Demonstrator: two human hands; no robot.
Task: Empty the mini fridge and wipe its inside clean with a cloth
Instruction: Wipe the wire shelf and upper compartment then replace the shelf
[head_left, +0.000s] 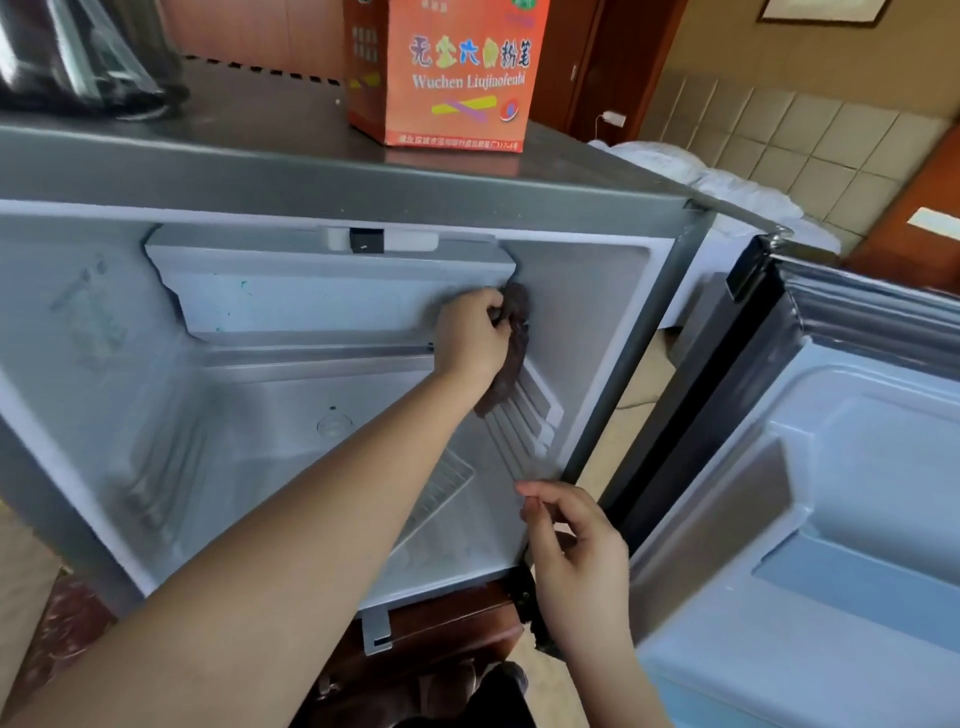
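The grey mini fridge (623, 364) stands with its door (831, 467) swung wide to the right. Nothing is stored inside; I see bare white walls and the small freezer box (332, 291) at the top. My left hand (472, 332) reaches deep inside and grips a dark brown cloth (511, 348), holding it against the inner right wall beside the freezer box. The cloth hangs down over the shelf ribs. My right hand (571, 551) hovers at the lower right front edge of the fridge, fingers loosely curled, holding nothing.
An orange cardboard box (447, 73) stands on top of the fridge, with a dark glossy object (78, 57) at the top left. The fridge sits on a dark wooden stand (447, 639). White bedding (727, 192) lies behind it to the right.
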